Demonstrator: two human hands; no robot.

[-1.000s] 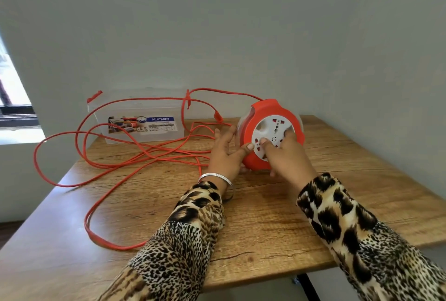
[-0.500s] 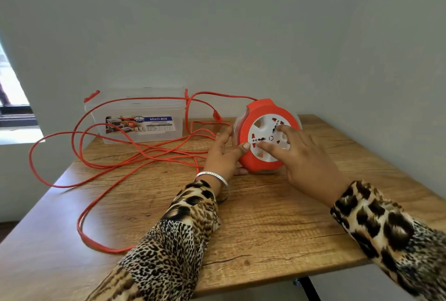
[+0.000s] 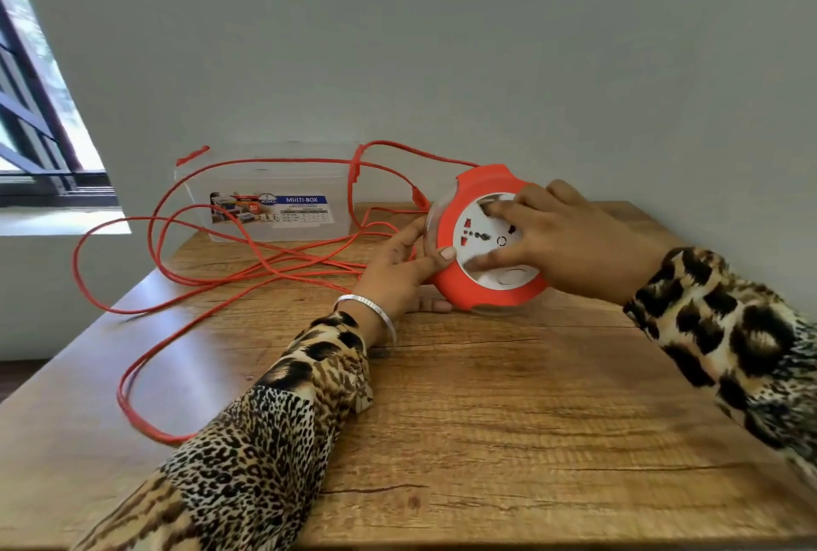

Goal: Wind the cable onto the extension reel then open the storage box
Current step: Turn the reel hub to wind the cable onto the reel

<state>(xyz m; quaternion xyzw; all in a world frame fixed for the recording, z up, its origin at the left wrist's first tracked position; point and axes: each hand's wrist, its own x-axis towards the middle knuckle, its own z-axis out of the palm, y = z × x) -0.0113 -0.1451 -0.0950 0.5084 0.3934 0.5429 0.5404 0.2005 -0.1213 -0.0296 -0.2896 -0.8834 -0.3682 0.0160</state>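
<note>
One head-worn wide-angle camera is looking forward and down from above the near edge of the table, facing the wall behind it. It is sitting close over the sleeves, with the reel at mid-frame and a window showing at the left edge.

My right hand covers part of the reel's white socket face, fingertips smeared with blur. The small print on the storage box label is unreadable, and my left sleeve hides the cable loop's near end.
</note>
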